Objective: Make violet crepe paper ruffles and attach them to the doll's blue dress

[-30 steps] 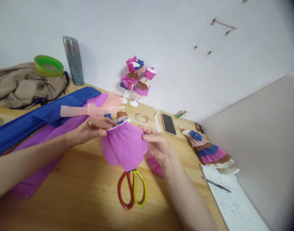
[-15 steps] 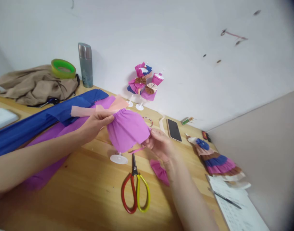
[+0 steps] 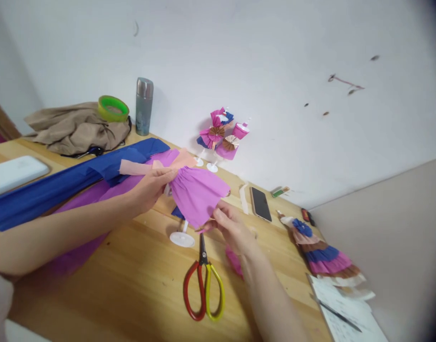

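A purple piece of gathered crepe paper [image 3: 199, 194] fans out between my two hands like a small skirt. My left hand [image 3: 155, 185] pinches its bunched top edge between thumb and fingers. At the lower right edge, my right hand [image 3: 228, 223] grips the paper with thumb and fingertips. Behind the paper stands a small white stand [image 3: 182, 239], its round base on the table and its upper part hidden. Scissors [image 3: 204, 285] with one red and one yellow handle lie just below. A magenta paper scrap [image 3: 234, 261] is partly covered by my right forearm.
Blue crepe paper [image 3: 61, 183] and purple crepe paper lie at left, near a white box-shaped device [image 3: 18, 173]. Behind are brown cloth [image 3: 75, 130], green tape [image 3: 112, 109] and a bottle [image 3: 144, 107]. Dressed mini stands [image 3: 218, 133], a phone [image 3: 260, 203], a layered paper dress [image 3: 321, 251] and notes [image 3: 341, 304] sit beyond.
The purple paper's top is bunched more tightly, and its lower part flares. My right hand has shifted slightly down along its edge. The whole view has moved a little.
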`<state>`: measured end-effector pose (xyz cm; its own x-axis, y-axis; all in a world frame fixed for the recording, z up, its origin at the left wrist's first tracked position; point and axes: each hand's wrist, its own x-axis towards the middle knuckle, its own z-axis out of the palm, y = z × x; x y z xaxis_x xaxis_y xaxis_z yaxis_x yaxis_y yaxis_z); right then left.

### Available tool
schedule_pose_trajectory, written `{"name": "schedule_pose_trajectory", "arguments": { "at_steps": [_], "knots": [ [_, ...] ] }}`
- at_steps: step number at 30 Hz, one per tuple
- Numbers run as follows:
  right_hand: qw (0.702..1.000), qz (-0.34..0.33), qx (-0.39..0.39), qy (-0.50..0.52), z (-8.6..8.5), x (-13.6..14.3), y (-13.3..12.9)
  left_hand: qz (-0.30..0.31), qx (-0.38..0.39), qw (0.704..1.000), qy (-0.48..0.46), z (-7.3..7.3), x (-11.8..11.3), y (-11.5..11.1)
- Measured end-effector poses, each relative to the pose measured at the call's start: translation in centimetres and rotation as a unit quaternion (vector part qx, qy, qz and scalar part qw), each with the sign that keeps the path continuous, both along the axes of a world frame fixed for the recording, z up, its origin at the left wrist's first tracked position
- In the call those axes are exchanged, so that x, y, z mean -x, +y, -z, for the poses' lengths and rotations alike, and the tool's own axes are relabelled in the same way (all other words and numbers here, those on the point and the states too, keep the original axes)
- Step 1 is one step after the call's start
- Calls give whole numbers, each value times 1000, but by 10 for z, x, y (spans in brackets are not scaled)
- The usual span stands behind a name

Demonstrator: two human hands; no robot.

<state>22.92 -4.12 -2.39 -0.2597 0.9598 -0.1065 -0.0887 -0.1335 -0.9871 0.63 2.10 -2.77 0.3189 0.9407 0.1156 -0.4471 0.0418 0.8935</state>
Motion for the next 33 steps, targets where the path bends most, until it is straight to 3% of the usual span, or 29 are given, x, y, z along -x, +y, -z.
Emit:
{"name": "schedule_pose_trajectory", "arguments": {
  "at_steps": [7,14,19,26,33],
  "knots": [
    [993,105,-55,-6,1,9,-6,3,-21,998,52,0,-4,-6],
    [998,45,-45,1,1,2,-6,-22,-84,988,131,-4,-5,-8],
    [993,108,-33,39,1,6,-7,-13,-84,987,140,-8,-6,-9],
    [994,69,10,80,0,8,-6,-19,-77,988,133,-7,-5,-5],
    [990,82,46,109,2,5,-5,-9,-107,984,143,-7,-5,-5]
  ]
}}
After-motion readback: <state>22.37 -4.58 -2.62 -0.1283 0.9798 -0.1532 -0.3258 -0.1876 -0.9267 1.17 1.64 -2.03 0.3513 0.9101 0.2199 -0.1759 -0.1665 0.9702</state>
